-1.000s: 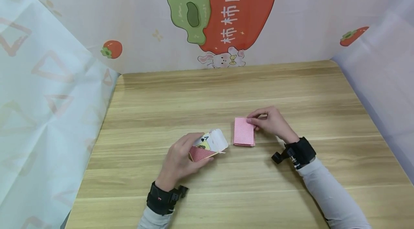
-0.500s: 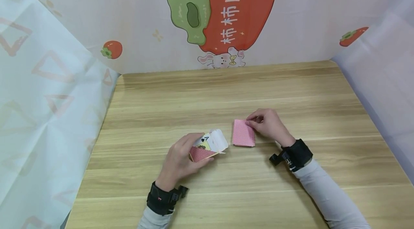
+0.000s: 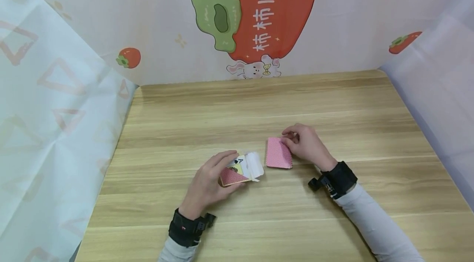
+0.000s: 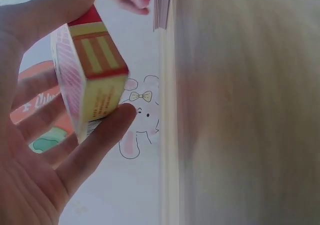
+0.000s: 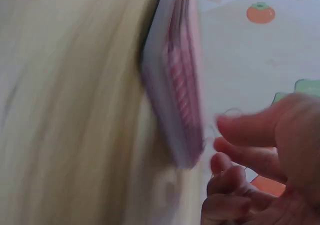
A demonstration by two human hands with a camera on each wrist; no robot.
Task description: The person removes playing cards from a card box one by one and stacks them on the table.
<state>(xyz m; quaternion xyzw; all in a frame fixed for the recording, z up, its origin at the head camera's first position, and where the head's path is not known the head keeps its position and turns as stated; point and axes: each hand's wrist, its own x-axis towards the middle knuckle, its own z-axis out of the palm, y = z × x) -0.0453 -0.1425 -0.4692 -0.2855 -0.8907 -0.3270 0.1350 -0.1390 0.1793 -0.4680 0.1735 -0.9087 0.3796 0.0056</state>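
A playing card box (image 3: 237, 171) with a red-patterned back and an ace-of-spades picture is gripped by my left hand (image 3: 207, 184), thumb on one edge and fingers on the other. Its white end flap stands out towards the right. In the left wrist view, the box's red and yellow bottom (image 4: 100, 60) faces the camera. Beside it on the table lies a stack of pink-backed playing cards (image 3: 278, 154). My right hand (image 3: 307, 144) is at the stack's far right corner, fingers loosely bent. The right wrist view shows a small gap between these fingers and the cards (image 5: 180, 85).
The wooden table (image 3: 222, 118) spreads round both hands. A white printed cloth (image 3: 163, 27) hangs along its back edge, with more cloth at the left and right sides. Each wrist wears a black strap with a small camera.
My right thumb and finger have come off the corner of the cards, and the top cards now lie squarer on the stack. The box in my left hand has shifted slightly right and down.
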